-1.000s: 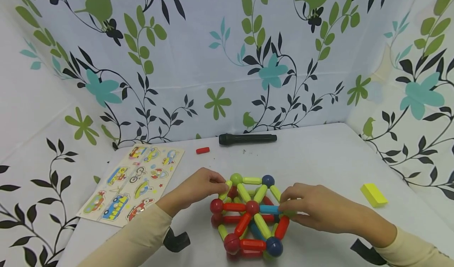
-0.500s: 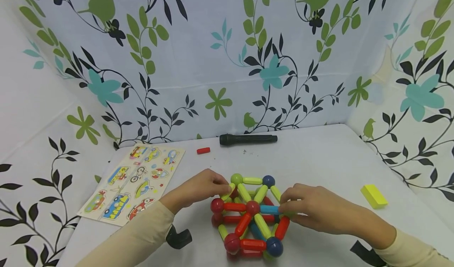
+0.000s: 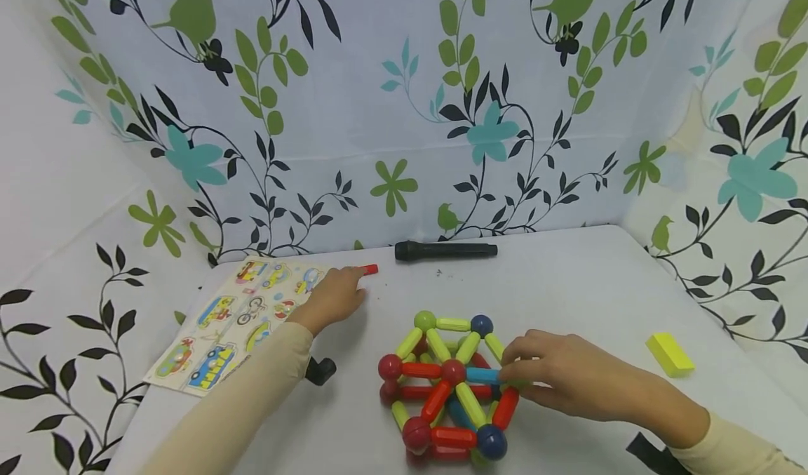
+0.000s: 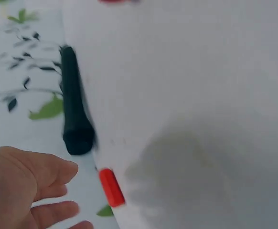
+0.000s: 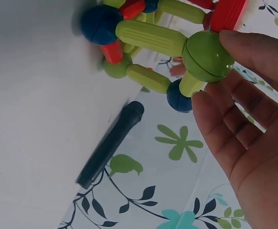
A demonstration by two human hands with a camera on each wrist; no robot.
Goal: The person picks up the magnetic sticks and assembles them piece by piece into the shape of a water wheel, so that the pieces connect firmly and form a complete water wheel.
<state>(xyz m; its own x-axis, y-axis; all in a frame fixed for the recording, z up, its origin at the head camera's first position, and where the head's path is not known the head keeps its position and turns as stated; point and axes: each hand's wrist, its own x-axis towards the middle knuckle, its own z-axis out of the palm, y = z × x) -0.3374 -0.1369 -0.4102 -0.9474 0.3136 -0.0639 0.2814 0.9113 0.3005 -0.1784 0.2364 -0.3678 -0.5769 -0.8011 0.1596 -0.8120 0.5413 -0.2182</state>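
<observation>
A structure of coloured magnetic rods and balls (image 3: 452, 372) stands on the white table. My right hand (image 3: 562, 375) holds its right corner; in the right wrist view thumb and fingers pinch a green ball (image 5: 208, 57) there, with rods joined to it. My left hand (image 3: 334, 297) is stretched over the edge of the picture board, at a loose red rod (image 3: 371, 269). Its fingertips overlap the rod in the head view. In the left wrist view the fingers (image 4: 58, 210) are loosely bent and hold nothing, with the red rod (image 4: 112, 187) just past them.
A black microphone (image 3: 445, 251) lies along the table's back edge. The picture board (image 3: 217, 338) with vehicle shapes lies at the left, partly under the left arm. On the right lies a yellow block (image 3: 670, 354). Patterned cloth (image 3: 353, 110) rises behind the table.
My left hand has left the yellow-green rod at the structure's left side and moved back and left to the red rod. The right hand keeps its hold on the structure.
</observation>
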